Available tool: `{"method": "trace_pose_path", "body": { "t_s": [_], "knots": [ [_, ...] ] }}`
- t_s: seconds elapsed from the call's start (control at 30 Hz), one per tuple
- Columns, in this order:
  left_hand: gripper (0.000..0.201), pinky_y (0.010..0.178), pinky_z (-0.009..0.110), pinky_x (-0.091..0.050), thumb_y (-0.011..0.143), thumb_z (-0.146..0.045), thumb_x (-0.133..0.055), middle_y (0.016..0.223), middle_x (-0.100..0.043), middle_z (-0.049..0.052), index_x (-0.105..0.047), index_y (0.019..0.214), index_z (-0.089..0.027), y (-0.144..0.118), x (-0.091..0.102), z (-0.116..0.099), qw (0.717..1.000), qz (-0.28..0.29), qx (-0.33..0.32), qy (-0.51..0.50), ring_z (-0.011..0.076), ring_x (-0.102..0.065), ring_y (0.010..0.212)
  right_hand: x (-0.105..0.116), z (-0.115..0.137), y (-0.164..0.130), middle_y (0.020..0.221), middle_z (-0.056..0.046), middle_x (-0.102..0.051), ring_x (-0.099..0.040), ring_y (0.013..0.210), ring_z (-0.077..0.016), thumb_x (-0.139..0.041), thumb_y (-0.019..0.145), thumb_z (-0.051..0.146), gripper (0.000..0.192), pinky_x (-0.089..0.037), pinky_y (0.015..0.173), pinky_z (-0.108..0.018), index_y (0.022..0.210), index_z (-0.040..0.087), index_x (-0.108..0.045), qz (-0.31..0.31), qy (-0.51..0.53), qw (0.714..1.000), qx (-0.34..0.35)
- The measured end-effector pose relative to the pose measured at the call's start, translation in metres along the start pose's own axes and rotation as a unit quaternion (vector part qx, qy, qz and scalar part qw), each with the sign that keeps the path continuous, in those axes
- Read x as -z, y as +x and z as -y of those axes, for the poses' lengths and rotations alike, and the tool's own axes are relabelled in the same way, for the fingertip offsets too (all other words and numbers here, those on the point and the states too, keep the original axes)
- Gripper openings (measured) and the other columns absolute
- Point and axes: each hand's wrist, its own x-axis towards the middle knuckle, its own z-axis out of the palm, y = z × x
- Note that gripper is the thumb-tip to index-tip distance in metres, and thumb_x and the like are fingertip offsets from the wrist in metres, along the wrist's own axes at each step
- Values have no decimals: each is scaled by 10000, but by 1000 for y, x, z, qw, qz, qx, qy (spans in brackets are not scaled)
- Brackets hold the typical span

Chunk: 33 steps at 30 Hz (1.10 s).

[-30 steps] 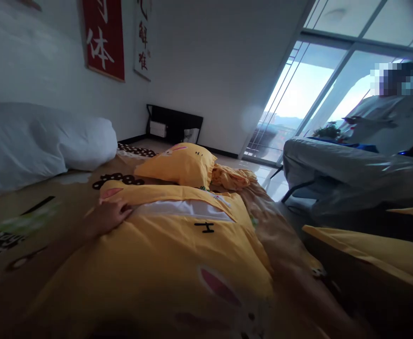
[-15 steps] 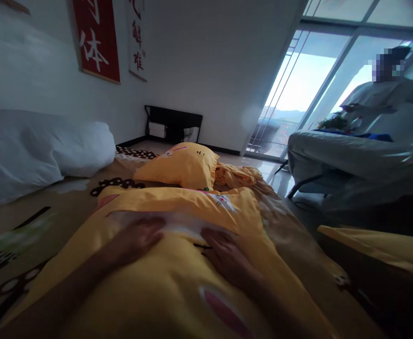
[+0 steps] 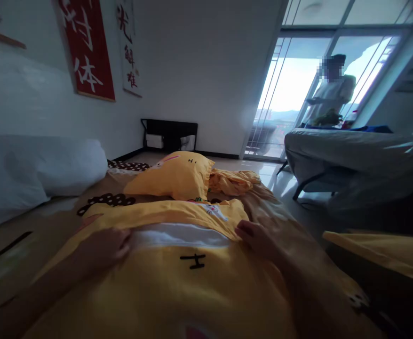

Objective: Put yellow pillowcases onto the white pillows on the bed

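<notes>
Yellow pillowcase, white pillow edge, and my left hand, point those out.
yellow pillowcase (image 3: 199, 287), head view, on the front panel.
white pillow edge (image 3: 181, 234), head view, on the exposed strip.
left hand (image 3: 107, 247), head view, on its back.

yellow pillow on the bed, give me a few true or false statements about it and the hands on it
1. Both hands rest on the near yellow pillow. True: the left hand and right hand lie at either end of its opening.
2. A white insert shows between the hands. True.
3. The second yellow pillow lies on the floor. False: it lies on the bed, beyond the near one.
4. The wall hanging is blue. False: it is red with white characters.
5. The person by the window is sitting. False: standing.
</notes>
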Motion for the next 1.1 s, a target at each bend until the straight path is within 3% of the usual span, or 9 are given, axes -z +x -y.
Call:
{"method": "trace_pose_path", "body": {
  "t_s": [0.13,0.23,0.4,0.57,0.63,0.77,0.87,1.0,1.1],
  "knots": [
    [190,725,332,-453,758,-194,-460,887,-660,71,-623,857,-195,31,20,-102,985,-25,-170,8,222,-602,819,2,-2,-9,627,0,-533,-422,596,-108,-437,829,426,327,-317,544,-229,698,156,-564,58,-28,998,14],
    [188,740,335,-468,748,-119,-457,921,-641,107,-599,866,-156,51,6,-170,949,35,-312,3,226,-599,844,13,4,-15,651,-1,-566,-454,601,-107,-493,793,331,217,-325,549,-220,803,154,-618,107,-9,994,15],
    [172,742,340,-478,855,-196,-444,953,-628,121,-587,928,-134,70,-33,-193,946,60,-318,-35,234,-599,860,13,0,-17,586,45,-498,-411,549,-86,-547,732,231,227,-304,521,-201,926,167,-644,118,6,993,26],
    [277,741,286,-447,931,-299,-373,921,-622,70,-603,847,-169,47,-16,-146,939,85,-323,-84,174,-576,820,-4,-7,-12,586,34,-540,-433,545,-87,-563,795,339,173,-280,510,-206,793,178,-627,103,-49,993,11],
    [339,770,316,-444,935,-348,-327,918,-634,69,-621,882,-187,33,-6,-102,962,42,-261,-74,188,-579,831,-12,-6,-10,594,27,-560,-452,550,-93,-555,817,426,249,-269,518,-214,761,188,-603,86,-94,992,11],
    [404,1017,428,-360,834,-455,-425,1161,-605,111,-603,1079,-188,12,-14,14,984,-172,-8,-33,280,-521,1122,-25,-7,-12,649,-1,-605,-494,579,-114,-498,836,354,187,-243,537,-243,766,202,-583,55,-204,977,27],
    [532,1017,416,-391,723,-484,-511,1225,-576,155,-588,1111,-129,-8,-31,77,982,-136,77,-103,303,-508,1172,-32,-15,-14,662,-21,-613,-506,566,-137,-461,821,291,148,-256,539,-269,767,210,-574,42,-255,965,45],
    [456,954,380,-445,763,-429,-481,1192,-597,142,-596,1090,-133,-32,-37,98,963,-138,88,-212,260,-567,1085,-38,6,-11,814,-67,-635,-577,648,-172,-405,842,314,222,-395,598,-292,830,214,-603,-77,-234,958,149],
    [378,909,373,-464,745,-351,-511,1103,-626,133,-611,1035,-131,-39,-36,96,955,-154,94,-237,247,-597,996,-52,71,-15,1009,-87,-643,-612,862,-206,-439,853,320,233,-467,738,-320,959,217,-619,-135,-187,936,267]
  ]
}}
